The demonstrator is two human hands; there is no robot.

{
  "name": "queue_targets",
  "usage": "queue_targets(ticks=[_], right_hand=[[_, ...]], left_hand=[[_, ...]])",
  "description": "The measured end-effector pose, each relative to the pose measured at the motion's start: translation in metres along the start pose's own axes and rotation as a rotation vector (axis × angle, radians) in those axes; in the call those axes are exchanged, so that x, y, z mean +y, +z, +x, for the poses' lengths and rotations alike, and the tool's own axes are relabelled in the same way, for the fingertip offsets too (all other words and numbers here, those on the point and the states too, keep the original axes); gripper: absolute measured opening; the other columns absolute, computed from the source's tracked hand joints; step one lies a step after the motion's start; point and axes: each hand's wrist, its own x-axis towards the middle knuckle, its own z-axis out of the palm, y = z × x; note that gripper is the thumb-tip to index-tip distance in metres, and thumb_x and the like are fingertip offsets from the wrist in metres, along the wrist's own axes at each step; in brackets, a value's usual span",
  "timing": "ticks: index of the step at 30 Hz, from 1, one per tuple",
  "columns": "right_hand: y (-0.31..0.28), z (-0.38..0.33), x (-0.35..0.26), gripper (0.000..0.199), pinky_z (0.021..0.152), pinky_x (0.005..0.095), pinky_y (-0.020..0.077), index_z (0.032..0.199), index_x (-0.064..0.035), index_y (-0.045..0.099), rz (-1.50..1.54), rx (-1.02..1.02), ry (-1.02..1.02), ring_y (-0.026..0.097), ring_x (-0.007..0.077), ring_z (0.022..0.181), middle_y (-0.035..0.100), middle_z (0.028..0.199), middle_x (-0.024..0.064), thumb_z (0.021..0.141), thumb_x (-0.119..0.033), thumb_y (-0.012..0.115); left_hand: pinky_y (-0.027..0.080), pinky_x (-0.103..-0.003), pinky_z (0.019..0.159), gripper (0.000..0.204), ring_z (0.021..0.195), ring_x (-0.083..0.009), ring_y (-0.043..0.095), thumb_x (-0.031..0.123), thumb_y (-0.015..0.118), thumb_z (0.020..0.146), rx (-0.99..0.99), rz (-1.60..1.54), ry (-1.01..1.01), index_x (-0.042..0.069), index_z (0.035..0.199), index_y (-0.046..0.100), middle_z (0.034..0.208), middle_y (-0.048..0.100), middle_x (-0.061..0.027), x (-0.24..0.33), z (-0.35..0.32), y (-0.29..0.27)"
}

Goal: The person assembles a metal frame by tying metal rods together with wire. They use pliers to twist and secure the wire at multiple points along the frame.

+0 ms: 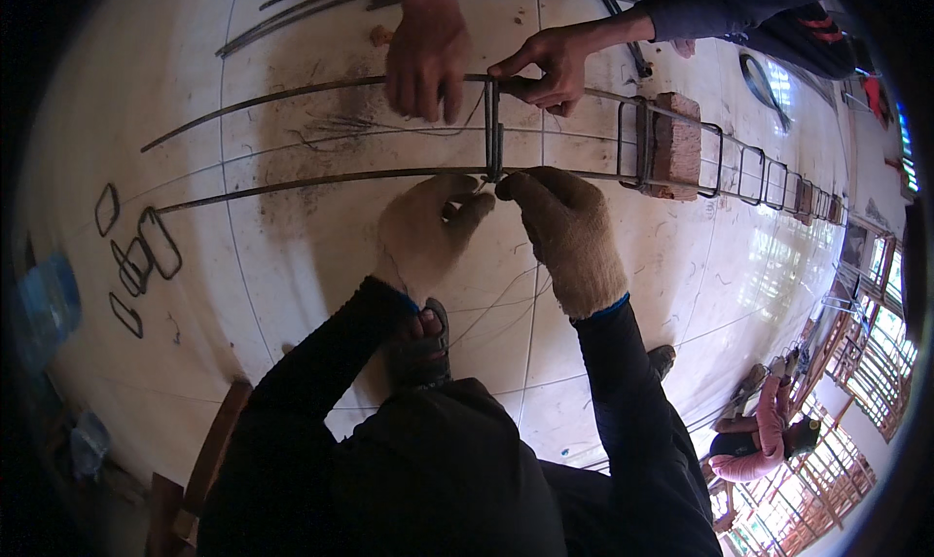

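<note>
Steel stirrup [494,134] spans two rods [321,181] above a tiled floor [321,255]. Nearest it?

Gloved right hand [574,231] pinches closed at its near corner, left hand [428,226] curls beside it; what either grips, I cannot tell.

Opposite?

Another person's bare hands [426,66], at the far rod [292,94].

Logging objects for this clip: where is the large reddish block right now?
In the head view, the reddish block sits right of centre beneath the two long metal rods, up and to the right of the gloved right hand.
</note>
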Motion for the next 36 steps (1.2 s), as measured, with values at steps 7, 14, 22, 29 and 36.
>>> queue_targets(ticks=[7, 14, 22, 29, 36], right_hand=[[-0.012, 0.009, 0.01, 0.019, 0.048, 0.0227, 0.0365, 0.111, -0.0031, 0.072, -0.065, -0.007, -0.019, 0.046, 0.0055, 0.057, 0.059, 0.082, 0.0021, 0.099, 0.001, 0.057], [-0.005, 0.019, 0.022, 0.019, 0.047, 0.022, 0.0302, 0.11, -0.0019, 0.07, 0.417, 0.098, 0.37, 0.039, 0.0039, 0.055, 0.048, 0.071, -0.0025, 0.099, -0.001, 0.055], [0.003, -0.021, 0.037, 0.019, 0.048, 0.024, 0.0262, 0.101, -0.0026, 0.07, 0.537, 0.216, 0.495, 0.036, 0.0059, 0.052, 0.042, 0.066, -0.0048, 0.103, -0.016, 0.056], [0.034, -0.049, 0.051, 0.023, 0.053, 0.0259, 0.0397, 0.099, -0.0007, 0.073, 0.282, 0.22, 0.41, 0.052, 0.009, 0.063, 0.058, 0.076, 0.0015, 0.1, -0.016, 0.057], [0.112, -0.055, 0.014, 0.024, 0.068, 0.0331, 0.0491, 0.105, 0.0044, 0.072, 0.688, 0.34, 0.628, 0.058, 0.0162, 0.073, 0.067, 0.084, 0.01, 0.102, -0.017, 0.061]], left_hand=[[0.047, -0.032, 0.069, 0.027, 0.074, -0.014, 0.057, 0.028, 0.062, 0.098, -0.138, -0.577, -0.261, 0.002, 0.093, 0.069, 0.08, 0.064, -0.0039, -0.007, 0.013, 0.016], [0.041, -0.032, 0.065, 0.024, 0.071, -0.015, 0.052, 0.025, 0.062, 0.097, -0.063, -0.531, -0.251, 0.003, 0.087, 0.062, 0.075, 0.056, -0.0025, -0.005, 0.013, 0.021], [0.044, -0.03, 0.062, 0.007, 0.068, -0.011, 0.051, 0.009, 0.056, 0.1, -0.33, -1.007, -0.576, 0.005, 0.103, 0.059, 0.077, 0.05, 0.0017, -0.011, 0.016, 0.006], [0.037, -0.022, 0.055, 0.008, 0.062, -0.0069, 0.044, 0.006, 0.059, 0.097, -0.216, -1.267, -0.785, 0.002, 0.104, 0.059, 0.076, 0.048, 0.0031, 0.016, 0.027, 0.003], [0.041, -0.026, 0.059, 0.022, 0.062, -0.012, 0.049, 0.024, 0.066, 0.097, -0.135, -0.831, -0.627, 0.002, 0.092, 0.067, 0.071, 0.054, -0.0006, 0.043, 0.036, 0.009]])
